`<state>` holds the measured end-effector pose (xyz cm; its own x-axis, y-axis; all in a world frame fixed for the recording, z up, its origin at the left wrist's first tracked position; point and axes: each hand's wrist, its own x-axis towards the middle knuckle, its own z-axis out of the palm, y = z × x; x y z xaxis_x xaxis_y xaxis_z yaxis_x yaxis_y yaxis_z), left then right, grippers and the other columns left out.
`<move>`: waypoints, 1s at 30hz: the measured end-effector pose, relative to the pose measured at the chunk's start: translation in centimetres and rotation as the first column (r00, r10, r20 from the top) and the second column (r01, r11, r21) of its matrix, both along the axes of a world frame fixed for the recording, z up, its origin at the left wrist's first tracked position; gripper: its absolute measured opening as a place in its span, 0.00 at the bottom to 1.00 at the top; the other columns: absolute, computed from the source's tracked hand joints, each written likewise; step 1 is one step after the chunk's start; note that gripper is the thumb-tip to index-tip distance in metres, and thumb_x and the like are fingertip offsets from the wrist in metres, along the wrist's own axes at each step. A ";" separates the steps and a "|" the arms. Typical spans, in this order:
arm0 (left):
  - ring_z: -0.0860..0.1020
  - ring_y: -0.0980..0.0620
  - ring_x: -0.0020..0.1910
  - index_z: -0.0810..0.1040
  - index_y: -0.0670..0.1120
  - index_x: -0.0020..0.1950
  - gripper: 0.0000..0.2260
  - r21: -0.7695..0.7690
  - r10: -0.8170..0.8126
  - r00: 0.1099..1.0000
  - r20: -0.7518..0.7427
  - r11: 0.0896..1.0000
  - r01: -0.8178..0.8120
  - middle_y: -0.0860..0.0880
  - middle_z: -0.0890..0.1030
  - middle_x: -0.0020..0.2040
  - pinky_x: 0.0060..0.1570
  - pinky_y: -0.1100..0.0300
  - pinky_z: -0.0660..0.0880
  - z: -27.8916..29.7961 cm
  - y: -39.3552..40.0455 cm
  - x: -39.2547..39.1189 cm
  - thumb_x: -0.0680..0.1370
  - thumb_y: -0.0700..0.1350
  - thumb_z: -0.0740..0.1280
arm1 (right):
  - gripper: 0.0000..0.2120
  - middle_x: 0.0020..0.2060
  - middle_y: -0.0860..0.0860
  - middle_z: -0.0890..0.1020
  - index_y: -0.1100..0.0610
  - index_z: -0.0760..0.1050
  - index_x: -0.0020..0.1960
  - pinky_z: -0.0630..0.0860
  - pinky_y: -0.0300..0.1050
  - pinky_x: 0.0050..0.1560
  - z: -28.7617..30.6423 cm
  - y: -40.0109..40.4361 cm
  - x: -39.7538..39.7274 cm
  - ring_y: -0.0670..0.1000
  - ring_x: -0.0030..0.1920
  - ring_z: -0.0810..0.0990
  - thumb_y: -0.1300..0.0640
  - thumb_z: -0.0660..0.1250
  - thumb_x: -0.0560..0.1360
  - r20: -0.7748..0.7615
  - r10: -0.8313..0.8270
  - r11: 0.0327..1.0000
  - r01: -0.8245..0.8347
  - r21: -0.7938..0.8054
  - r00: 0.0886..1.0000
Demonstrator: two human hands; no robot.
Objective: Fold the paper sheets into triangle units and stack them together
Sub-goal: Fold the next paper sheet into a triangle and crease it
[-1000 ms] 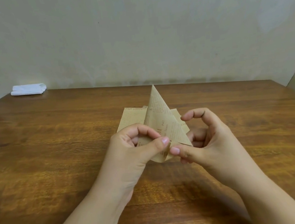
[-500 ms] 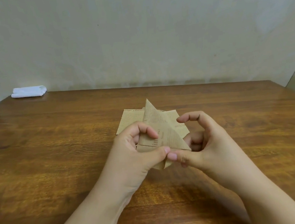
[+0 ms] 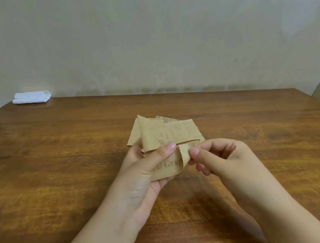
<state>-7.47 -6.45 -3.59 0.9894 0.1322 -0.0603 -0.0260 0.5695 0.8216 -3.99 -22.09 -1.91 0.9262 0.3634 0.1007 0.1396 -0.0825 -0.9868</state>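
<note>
Paper comes second in size to one wooden table, which fills the lower view. One folded tan paper piece, printed like newsprint, is held above the table's middle; how many sheets lie under it I cannot tell. Two hands hold it: the left hand grips it, thumb on top, and the right hand pinches its lower flap. One white folded cloth lies at the far left corner.

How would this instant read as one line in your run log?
step: folding paper unit | left hand: holds brown printed paper | right hand: pinches its lower flap | paper: above wooden table | aside: white cloth
</note>
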 end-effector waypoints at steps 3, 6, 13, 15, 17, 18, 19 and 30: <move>0.84 0.47 0.49 0.78 0.47 0.59 0.30 -0.003 -0.091 0.996 -0.024 0.996 0.091 0.44 0.84 0.53 0.42 0.57 0.80 -0.3 -0.1 -0.1 0.58 0.42 0.80 | 0.06 0.27 0.48 0.80 0.55 0.83 0.35 0.70 0.30 0.32 -0.1 -0.1 0.0 0.40 0.29 0.74 0.54 0.72 0.69 0.040 -0.002 1.000 0.003 -0.028 0.999; 0.83 0.49 0.52 0.78 0.48 0.60 0.31 0.072 -0.057 0.997 -0.046 0.996 0.060 0.46 0.85 0.53 0.48 0.56 0.75 -0.3 -0.2 -0.1 0.58 0.42 0.81 | 0.07 0.26 0.47 0.79 0.55 0.83 0.35 0.69 0.30 0.31 -0.1 -0.1 -0.1 0.42 0.29 0.73 0.53 0.72 0.68 0.063 -0.008 0.997 0.013 -0.075 0.998; 0.84 0.47 0.50 0.78 0.44 0.60 0.27 0.121 -0.003 0.999 -0.044 0.993 0.008 0.44 0.85 0.50 0.42 0.59 0.79 -0.3 -0.1 -0.2 0.61 0.39 0.75 | 0.09 0.26 0.47 0.77 0.55 0.83 0.35 0.70 0.30 0.33 0.0 0.1 -0.2 0.39 0.29 0.73 0.50 0.70 0.67 0.038 -0.012 0.999 0.014 -0.041 0.999; 0.84 0.47 0.50 0.78 0.44 0.59 0.26 0.123 -0.001 0.999 -0.040 0.992 0.005 0.44 0.85 0.50 0.39 0.61 0.79 -0.3 -0.1 -0.2 0.61 0.40 0.75 | 0.09 0.25 0.46 0.78 0.55 0.84 0.36 0.70 0.30 0.33 0.0 0.0 -0.2 0.38 0.28 0.73 0.51 0.70 0.68 0.037 -0.008 1.000 0.009 -0.023 0.999; 0.84 0.47 0.48 0.78 0.43 0.58 0.26 0.125 0.003 0.999 -0.040 0.992 0.002 0.43 0.85 0.49 0.38 0.62 0.79 -0.2 -0.1 -0.2 0.60 0.39 0.75 | 0.08 0.25 0.46 0.78 0.56 0.83 0.35 0.70 0.29 0.33 0.0 0.0 -0.2 0.38 0.28 0.73 0.53 0.71 0.69 0.038 -0.005 1.000 0.005 -0.003 0.999; 0.84 0.46 0.47 0.79 0.43 0.57 0.25 0.124 0.000 0.999 -0.039 0.992 0.005 0.42 0.85 0.49 0.37 0.62 0.79 -0.2 -0.2 -0.2 0.61 0.39 0.75 | 0.07 0.25 0.46 0.78 0.57 0.83 0.35 0.70 0.29 0.32 0.0 0.0 -0.1 0.38 0.28 0.73 0.54 0.71 0.69 0.041 -0.004 1.000 0.004 0.001 0.999; 0.84 0.46 0.47 0.79 0.42 0.56 0.24 0.127 -0.005 0.999 -0.038 0.992 0.010 0.42 0.85 0.48 0.37 0.62 0.80 -0.2 -0.1 -0.2 0.61 0.37 0.76 | 0.07 0.25 0.46 0.79 0.57 0.83 0.35 0.70 0.29 0.32 0.0 0.0 -0.1 0.38 0.28 0.73 0.55 0.71 0.69 0.046 -0.002 1.000 0.002 0.000 0.999; 0.83 0.46 0.53 0.78 0.43 0.60 0.27 0.164 0.036 0.998 -0.056 0.986 -0.027 0.44 0.85 0.51 0.50 0.53 0.77 -0.2 -0.3 -0.2 0.61 0.37 0.77 | 0.09 0.25 0.47 0.76 0.57 0.81 0.33 0.68 0.32 0.33 -0.3 -0.1 0.0 0.41 0.29 0.71 0.52 0.72 0.68 0.057 0.000 1.000 -0.001 0.019 0.998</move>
